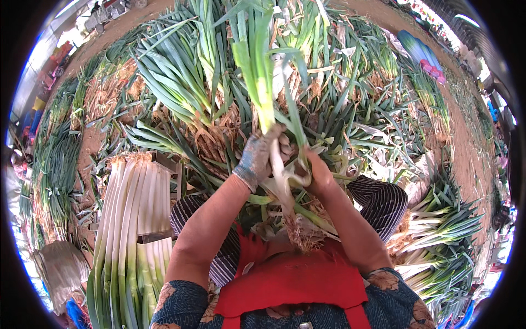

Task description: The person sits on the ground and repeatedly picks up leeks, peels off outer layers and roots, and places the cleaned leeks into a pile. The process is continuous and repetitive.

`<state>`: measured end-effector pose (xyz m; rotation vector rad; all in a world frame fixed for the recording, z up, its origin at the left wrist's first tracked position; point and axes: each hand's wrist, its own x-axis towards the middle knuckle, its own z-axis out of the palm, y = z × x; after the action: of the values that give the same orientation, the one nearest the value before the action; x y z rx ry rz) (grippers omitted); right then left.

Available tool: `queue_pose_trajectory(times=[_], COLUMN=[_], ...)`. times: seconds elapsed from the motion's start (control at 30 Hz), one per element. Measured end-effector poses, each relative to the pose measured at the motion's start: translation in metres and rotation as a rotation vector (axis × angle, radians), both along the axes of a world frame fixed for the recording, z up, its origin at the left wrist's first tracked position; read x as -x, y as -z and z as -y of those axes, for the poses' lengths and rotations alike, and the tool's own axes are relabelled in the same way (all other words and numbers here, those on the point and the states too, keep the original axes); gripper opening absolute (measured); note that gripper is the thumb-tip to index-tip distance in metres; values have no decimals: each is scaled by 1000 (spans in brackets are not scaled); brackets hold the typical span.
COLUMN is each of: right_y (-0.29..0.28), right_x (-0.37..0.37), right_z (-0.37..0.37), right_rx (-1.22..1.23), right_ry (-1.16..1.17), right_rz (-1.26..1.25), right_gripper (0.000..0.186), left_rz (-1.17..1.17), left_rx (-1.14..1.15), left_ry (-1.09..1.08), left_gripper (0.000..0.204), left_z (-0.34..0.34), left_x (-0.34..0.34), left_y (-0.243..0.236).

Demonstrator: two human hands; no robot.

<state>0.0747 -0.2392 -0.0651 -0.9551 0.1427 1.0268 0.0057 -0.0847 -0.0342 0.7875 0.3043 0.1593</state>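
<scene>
Left fingers [284, 148] clasped a leek [267, 112] I judged light, firm, bruisable, best held mid-stalk, as my right hand [319, 169] gripped a leaf [296, 126].

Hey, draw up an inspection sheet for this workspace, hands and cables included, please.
Surface: brown ground, largely covered in greens.
Job's things: rooted stalk, roots toward the person; pale stalks lined up at left.
Clutter: loose leaf scraps ahead and to the right.
Hands: gloved left hand closed around the rooted stalk; right hand at a long leaf, its grip partly hidden.
Cables: nothing seen.
Surroundings: leafy bundles lying at right.
</scene>
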Motion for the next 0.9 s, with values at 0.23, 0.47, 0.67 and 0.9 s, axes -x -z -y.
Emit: queue_pose_trajectory(times=[0.23,0.47,0.67,0.9], right_y=[-18,-42,-74,-83], right_x=[58,93,106,124], right_z=[94,144,172,212], right_rx=[621,555,701,799], right_ry=[-817,-759,-825,-780], right_rz=[938,831,745,609], right_gripper=[47,43,41,47], left_rz=[32,-239,-288,-304], left_rx=[-36,-95,-55,-4], left_ry=[-306,-416,-509,-492], left_gripper=[22,17,18,22], left_z=[-41,-54,-85,-85], left_x=[-21,-28,-36,-50], left_y=[3,1,31,46])
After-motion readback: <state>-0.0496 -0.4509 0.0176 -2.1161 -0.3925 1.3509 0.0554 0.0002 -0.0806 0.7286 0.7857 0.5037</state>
